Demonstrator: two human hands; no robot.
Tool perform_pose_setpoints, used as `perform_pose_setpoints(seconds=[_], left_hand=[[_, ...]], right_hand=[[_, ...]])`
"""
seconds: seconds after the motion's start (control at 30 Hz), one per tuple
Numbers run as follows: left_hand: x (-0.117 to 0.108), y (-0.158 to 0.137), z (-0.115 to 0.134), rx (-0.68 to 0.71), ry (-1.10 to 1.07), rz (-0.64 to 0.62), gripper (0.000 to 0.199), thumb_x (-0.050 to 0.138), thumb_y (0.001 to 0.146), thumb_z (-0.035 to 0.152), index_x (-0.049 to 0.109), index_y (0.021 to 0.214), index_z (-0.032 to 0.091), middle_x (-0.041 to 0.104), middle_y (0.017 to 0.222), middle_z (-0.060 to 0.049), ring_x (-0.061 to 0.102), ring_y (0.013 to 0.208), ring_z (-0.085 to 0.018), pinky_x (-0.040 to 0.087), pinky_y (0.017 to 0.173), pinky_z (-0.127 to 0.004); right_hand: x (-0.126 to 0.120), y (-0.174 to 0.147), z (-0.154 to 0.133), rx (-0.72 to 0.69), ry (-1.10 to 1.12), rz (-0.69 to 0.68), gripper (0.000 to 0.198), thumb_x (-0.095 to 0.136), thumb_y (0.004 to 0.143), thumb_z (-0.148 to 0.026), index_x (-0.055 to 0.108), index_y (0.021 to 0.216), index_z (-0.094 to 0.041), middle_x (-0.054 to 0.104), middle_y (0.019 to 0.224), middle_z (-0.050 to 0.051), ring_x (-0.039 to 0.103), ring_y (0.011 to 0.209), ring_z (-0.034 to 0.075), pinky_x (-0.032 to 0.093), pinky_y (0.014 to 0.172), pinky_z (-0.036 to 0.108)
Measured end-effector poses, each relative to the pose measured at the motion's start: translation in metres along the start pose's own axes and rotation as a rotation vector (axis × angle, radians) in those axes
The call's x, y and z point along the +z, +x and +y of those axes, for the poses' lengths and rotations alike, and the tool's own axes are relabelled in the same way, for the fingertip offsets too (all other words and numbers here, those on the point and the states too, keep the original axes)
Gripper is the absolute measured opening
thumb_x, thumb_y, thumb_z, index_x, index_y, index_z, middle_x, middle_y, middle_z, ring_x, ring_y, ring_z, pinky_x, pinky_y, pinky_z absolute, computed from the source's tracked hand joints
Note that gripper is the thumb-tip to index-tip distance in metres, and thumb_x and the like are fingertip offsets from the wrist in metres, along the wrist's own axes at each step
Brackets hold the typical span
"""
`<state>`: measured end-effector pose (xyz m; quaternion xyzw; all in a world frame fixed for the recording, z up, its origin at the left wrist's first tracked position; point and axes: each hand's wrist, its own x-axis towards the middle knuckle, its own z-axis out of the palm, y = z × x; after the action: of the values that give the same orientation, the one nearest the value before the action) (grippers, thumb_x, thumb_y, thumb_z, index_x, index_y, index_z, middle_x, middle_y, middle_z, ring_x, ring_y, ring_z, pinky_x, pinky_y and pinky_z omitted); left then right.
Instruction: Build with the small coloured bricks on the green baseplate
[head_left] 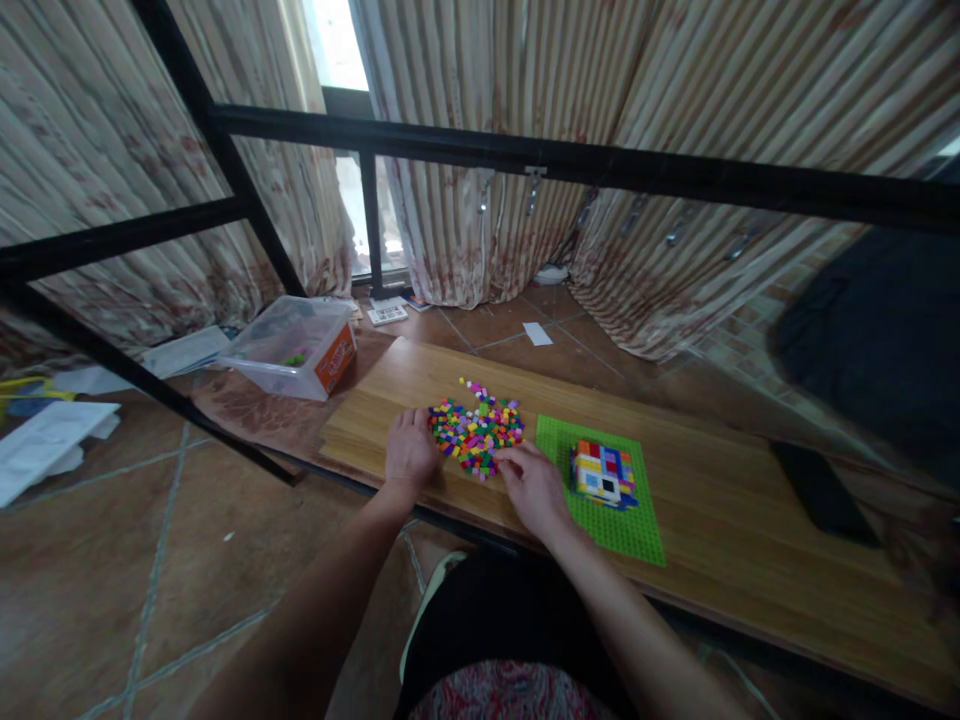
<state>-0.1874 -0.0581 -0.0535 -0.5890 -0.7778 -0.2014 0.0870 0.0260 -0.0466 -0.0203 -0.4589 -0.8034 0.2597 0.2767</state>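
A loose heap of small multicoloured building bricks (478, 430) lies on the wooden board. At the heap's left edge rests my left hand (411, 452), its fingers curled down and their tips hidden. My right hand (534, 490) reaches the heap's lower right edge with thumb and forefinger pinched together. Whatever is between those fingertips is too small to make out. Right of this hand lies a green studded baseplate (636, 540). On it stands a low block-like brick build (602, 472) in white, red, blue, yellow and orange, with one black square on top.
The wooden board (720, 500) carries a dark phone-like slab (823, 492) on its right. A clear plastic bin (289, 345) with an orange label stands at the left. Black metal bars (450, 140) cross ahead, before patterned curtains (517, 60). White trays (52, 445) lie far left.
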Motion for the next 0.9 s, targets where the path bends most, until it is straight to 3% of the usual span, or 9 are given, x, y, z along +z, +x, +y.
perform_pose_setpoints(seconds=[0.17, 0.47, 0.67, 0.9], left_hand=[[0.000, -0.001, 0.000, -0.010, -0.004, -0.011, 0.025, 0.041, 0.085, 0.012, 0.060, 0.101, 0.013, 0.062, 0.091, -0.012, 0.054, 0.090, -0.026, 0.041, 0.083, -0.036], [0.001, -0.001, 0.000, -0.027, -0.020, -0.029, 0.023, 0.041, 0.086, 0.012, 0.059, 0.099, 0.014, 0.062, 0.093, -0.011, 0.054, 0.090, -0.025, 0.041, 0.083, -0.037], [0.002, -0.001, -0.001, -0.019, -0.024, -0.015, 0.021, 0.042, 0.085, 0.012, 0.059, 0.097, 0.014, 0.061, 0.092, -0.011, 0.054, 0.089, -0.025, 0.041, 0.082, -0.036], [0.003, -0.001, -0.004, 0.007, -0.013, 0.020, 0.021, 0.043, 0.083, 0.012, 0.058, 0.097, 0.014, 0.061, 0.090, -0.011, 0.054, 0.088, -0.026, 0.041, 0.080, -0.036]], right_hand=[[0.016, 0.026, -0.006, -0.120, -0.154, -0.084, 0.022, 0.054, 0.087, -0.016, 0.073, 0.096, -0.024, 0.060, 0.099, 0.006, 0.056, 0.094, 0.020, 0.043, 0.086, 0.031], [0.012, 0.039, 0.005, -0.058, -0.285, -0.035, 0.020, 0.054, 0.086, -0.016, 0.074, 0.087, -0.021, 0.060, 0.095, 0.008, 0.053, 0.095, 0.022, 0.042, 0.086, 0.032], [0.024, 0.065, -0.005, -0.171, -0.319, -0.088, 0.024, 0.053, 0.088, -0.018, 0.072, 0.102, -0.023, 0.060, 0.102, 0.008, 0.051, 0.100, 0.023, 0.041, 0.088, 0.033], [0.035, 0.078, -0.004, -0.201, -0.381, -0.141, 0.021, 0.051, 0.090, -0.019, 0.072, 0.093, -0.021, 0.061, 0.100, 0.008, 0.051, 0.102, 0.023, 0.039, 0.090, 0.034]])
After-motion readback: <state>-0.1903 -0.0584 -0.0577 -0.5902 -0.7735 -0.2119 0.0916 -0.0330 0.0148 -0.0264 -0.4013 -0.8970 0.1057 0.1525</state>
